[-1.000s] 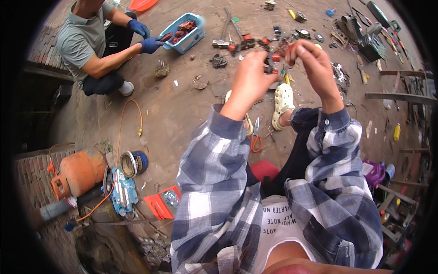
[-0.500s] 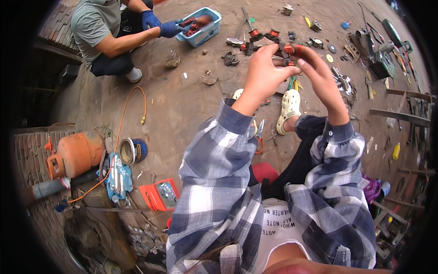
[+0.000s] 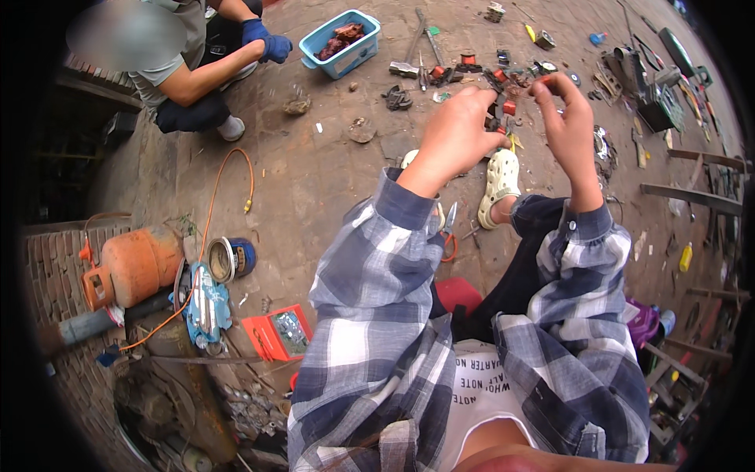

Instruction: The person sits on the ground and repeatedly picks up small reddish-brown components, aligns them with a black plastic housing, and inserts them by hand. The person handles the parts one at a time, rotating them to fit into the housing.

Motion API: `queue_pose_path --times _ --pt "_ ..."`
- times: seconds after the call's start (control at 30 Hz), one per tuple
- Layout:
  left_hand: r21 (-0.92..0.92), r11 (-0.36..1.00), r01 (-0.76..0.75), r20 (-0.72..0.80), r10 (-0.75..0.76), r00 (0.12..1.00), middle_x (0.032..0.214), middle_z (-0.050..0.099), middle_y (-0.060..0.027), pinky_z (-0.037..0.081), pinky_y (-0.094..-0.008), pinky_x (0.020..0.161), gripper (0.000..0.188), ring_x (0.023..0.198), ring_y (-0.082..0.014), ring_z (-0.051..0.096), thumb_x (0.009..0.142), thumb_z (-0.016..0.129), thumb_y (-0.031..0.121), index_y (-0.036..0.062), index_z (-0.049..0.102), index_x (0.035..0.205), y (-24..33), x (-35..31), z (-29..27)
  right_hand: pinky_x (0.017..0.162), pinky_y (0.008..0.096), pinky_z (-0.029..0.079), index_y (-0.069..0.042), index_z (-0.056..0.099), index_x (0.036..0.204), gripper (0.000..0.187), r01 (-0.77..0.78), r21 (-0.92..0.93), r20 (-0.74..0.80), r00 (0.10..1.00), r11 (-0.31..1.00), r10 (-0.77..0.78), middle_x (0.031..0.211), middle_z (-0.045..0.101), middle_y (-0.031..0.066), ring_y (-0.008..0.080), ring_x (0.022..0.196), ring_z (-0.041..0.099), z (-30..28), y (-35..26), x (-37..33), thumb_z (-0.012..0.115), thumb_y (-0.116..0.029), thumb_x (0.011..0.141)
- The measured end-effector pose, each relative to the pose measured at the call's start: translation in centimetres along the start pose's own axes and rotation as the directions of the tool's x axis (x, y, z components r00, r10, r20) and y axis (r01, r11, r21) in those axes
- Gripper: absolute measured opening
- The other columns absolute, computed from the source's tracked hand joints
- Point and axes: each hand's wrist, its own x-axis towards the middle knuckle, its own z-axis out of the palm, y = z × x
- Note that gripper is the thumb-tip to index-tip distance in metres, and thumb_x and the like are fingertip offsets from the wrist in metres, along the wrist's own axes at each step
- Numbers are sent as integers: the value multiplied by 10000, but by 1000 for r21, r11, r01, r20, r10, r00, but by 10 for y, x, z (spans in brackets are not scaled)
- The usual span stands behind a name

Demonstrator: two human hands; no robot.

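My left hand (image 3: 462, 130) grips a dark metal part with red blocks (image 3: 510, 107) spaced along it. Its fingers curl over the near side and hide some of it. To the right, apart from that part, my right hand (image 3: 568, 118) has its thumb and forefinger curled together. A reddish spot shows at those fingertips, too small to name. Just beyond my left hand lie a hammer (image 3: 404, 69) and a dark, lumpy metal piece (image 3: 397, 98) on the brick floor.
At far left a co-worker in blue gloves (image 3: 275, 48) crouches by a blue basket (image 3: 338, 69) of reddish-brown pieces. An orange gas cylinder (image 3: 141, 263), an open can (image 3: 230, 259) and a red case (image 3: 275, 334) stand left. Tools and metal parts (image 3: 659, 106) lie right.
My right hand has moved right, away from the part in my left hand, which now sits lower and is turned. The co-worker's gloved hands have drawn back from the basket.
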Motion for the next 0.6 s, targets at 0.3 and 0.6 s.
queue_pose_path --times 0.3,0.6 --pt "-192 979 72 -240 -118 964 910 643 -86 555 -276 640 359 830 -156 677 664 783 44 -30 596 962 -12 8 -4 661 337 447 2 589 834 147 123 -79 458 886 989 -74 753 606 110 254 708 562 -14 7 -3 595 -141 868" --pt "65 991 117 -233 -99 967 907 601 -200 486 -413 742 477 865 -359 593 568 837 212 -31 586 893 -10 3 -8 843 307 427 29 558 983 185 -265 708 480 861 654 -171 960 604 89 171 887 553 -17 -5 -2 488 -140 951"
